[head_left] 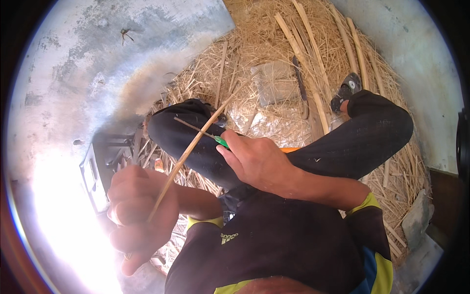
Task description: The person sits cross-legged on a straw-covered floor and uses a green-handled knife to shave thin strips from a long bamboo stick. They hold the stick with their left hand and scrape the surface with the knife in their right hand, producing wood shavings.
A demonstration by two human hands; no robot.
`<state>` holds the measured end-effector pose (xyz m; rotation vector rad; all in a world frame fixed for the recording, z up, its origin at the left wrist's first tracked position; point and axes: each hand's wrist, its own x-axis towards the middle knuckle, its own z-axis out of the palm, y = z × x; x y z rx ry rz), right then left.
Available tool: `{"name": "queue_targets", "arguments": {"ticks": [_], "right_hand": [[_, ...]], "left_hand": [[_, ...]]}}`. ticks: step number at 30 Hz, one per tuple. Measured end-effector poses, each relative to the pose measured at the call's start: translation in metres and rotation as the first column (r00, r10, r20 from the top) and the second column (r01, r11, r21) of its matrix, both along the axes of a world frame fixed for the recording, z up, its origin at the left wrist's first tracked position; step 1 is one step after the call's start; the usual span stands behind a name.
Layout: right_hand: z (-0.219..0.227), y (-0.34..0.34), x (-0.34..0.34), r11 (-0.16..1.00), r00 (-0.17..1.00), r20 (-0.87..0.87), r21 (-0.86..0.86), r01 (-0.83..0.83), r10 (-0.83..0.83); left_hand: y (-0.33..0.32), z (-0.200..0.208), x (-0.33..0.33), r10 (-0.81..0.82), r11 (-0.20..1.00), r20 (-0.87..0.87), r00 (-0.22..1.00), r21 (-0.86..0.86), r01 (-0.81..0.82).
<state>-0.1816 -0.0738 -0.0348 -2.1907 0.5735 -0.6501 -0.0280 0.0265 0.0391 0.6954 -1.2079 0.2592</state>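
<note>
My left hand, slightly blurred, is closed around the lower end of a long, thin, pale strip of bamboo or wood. The strip slants up and away to the right, over my bent left leg. In my closed right hand is a knife with a green handle. Its narrow blade points to the left and crosses the strip above its middle. Whether the blade touches the strip or passes just behind it, I cannot tell. My fingers hide most of the handle.
Shavings cover the floor around my crossed legs. Long split poles lie at the far right, near a grey slab and a dark, narrow tool. Pale walls stand on both sides; a dark-framed object is left.
</note>
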Motion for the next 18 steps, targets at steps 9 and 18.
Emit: {"name": "queue_targets", "arguments": {"ticks": [9, 18], "right_hand": [[-0.047, -0.013, 0.019, 0.996, 0.998, 0.016, -0.058, 0.069, -0.068], [-0.064, -0.025, 0.029, 0.990, 0.993, 0.030, -0.083, 0.117, -0.115]], "left_hand": [[-0.002, 0.008, -0.009, 0.171, 0.984, 0.065, 0.983, 0.039, -0.174], [-0.006, 0.004, -0.010, 0.313, 0.948, -0.062, 0.948, -0.041, -0.315]]}}
